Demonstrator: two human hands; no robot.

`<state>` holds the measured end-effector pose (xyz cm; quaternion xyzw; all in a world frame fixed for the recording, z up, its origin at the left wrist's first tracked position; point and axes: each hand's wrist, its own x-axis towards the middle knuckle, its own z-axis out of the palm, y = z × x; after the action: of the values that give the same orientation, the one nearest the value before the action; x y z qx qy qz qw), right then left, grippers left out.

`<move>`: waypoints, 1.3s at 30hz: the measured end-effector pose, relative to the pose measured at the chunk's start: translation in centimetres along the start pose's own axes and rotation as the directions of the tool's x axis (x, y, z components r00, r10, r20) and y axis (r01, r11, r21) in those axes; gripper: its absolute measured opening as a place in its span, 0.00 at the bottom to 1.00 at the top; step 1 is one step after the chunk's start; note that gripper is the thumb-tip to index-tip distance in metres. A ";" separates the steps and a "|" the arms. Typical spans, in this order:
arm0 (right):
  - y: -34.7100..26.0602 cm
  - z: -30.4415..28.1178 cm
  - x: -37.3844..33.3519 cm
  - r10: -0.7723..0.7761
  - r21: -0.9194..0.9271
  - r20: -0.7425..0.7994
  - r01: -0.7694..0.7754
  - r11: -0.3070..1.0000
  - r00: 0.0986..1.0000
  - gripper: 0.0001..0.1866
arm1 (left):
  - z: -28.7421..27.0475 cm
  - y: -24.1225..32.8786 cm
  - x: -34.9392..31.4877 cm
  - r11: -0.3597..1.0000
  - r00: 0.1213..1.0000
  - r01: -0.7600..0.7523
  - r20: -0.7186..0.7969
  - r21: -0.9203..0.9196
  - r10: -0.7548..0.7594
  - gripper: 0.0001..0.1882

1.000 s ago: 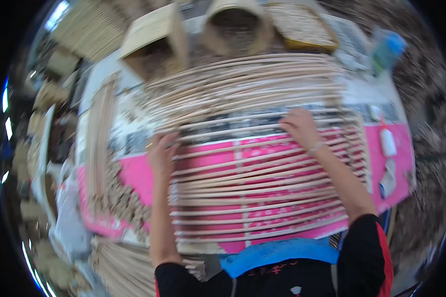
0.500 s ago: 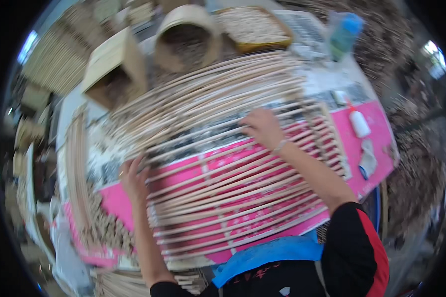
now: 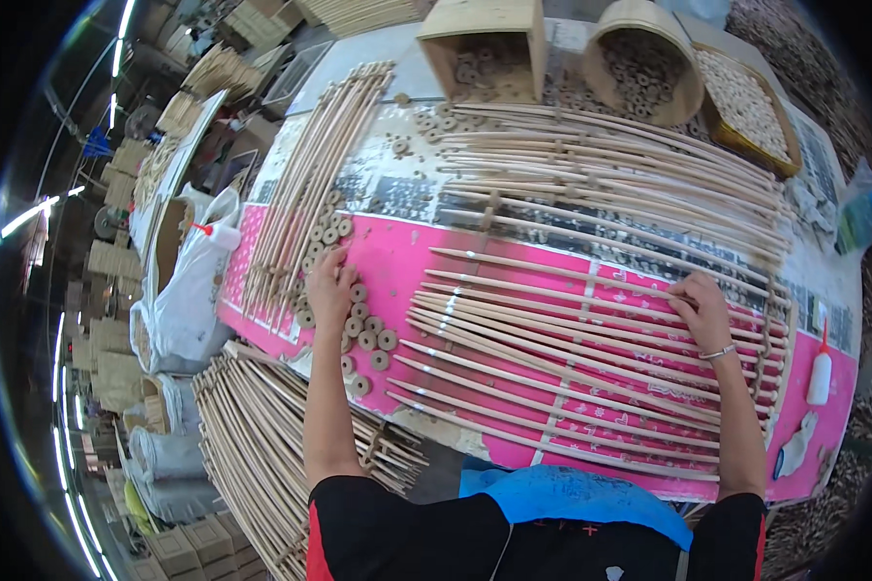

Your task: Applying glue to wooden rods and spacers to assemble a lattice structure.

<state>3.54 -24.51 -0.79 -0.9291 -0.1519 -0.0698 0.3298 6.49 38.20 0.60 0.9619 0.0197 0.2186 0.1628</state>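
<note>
Left hand beside round, brown, centrally holed discs, its grip indiscernible; right hand pinches a slender, pale wooden rod.

Two hands and two red-nozzled white bottles are present. The table carries one square wooden box, one round tub and one yellow tray. Wooden rods and brown rings each exceed ten.
</note>
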 end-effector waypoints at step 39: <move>-0.6 -0.8 -0.6 0.085 0.205 -0.054 -0.073 0.976 0.995 0.07 | 4.5 11.7 0.9 0.088 0.769 0.636 0.620 -0.767 -0.154 0.24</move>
<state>2.80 -24.71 0.03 -0.8934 -0.1108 -0.0697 0.4297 8.88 25.81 0.91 0.6211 0.1147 -0.0659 0.7725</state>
